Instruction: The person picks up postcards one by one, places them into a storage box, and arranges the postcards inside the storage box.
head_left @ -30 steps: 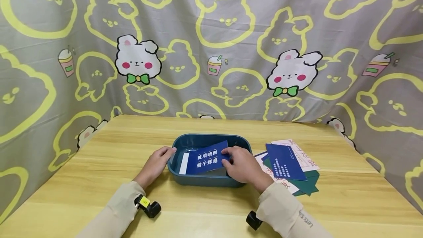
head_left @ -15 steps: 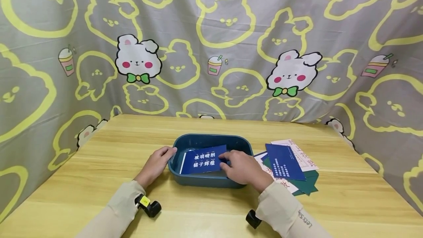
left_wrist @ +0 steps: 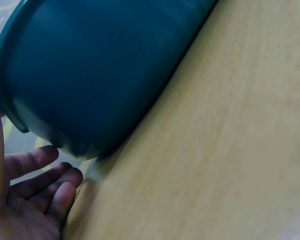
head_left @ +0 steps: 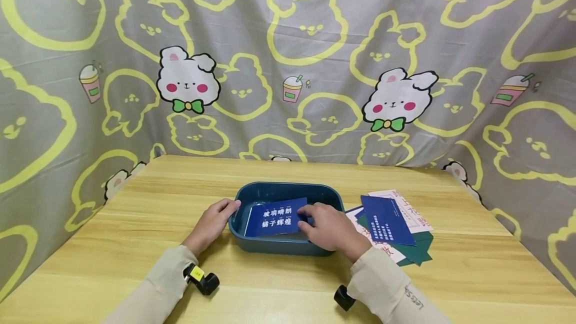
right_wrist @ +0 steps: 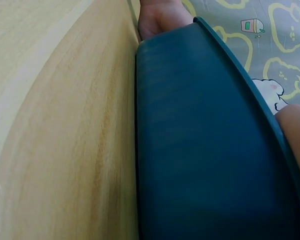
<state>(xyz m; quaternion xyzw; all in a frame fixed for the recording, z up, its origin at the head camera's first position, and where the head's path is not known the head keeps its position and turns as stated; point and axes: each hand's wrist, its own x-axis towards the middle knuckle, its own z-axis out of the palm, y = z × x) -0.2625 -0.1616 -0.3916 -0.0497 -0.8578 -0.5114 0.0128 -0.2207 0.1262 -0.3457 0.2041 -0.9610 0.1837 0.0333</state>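
A dark teal plastic tub [head_left: 288,246] sits on the table in the head view. My left hand [head_left: 212,221] holds its left end, thumb over the rim; in the left wrist view the fingers [left_wrist: 32,162] lie outside, against and below the wall. Inside the tub is a blue card [head_left: 256,221] with white Chinese characters, sloping up to the right. My right hand [head_left: 330,226] reaches over the tub's near right rim, with bent index finger and thumb on the card's right end. In the right wrist view the tub wall hides the right fingertips.
Right of the tub lies a loose spread of cards: a blue card [head_left: 389,221] on top, a green card [head_left: 420,246] under it, and white cards with red print. The wooden table [head_left: 157,184] ends at a patterned curtain [head_left: 315,129].
My right hand has moved slightly left and the blue card has slid left and flatter with it, covering most of a white strip at its left edge. My left hand stays at the rim.
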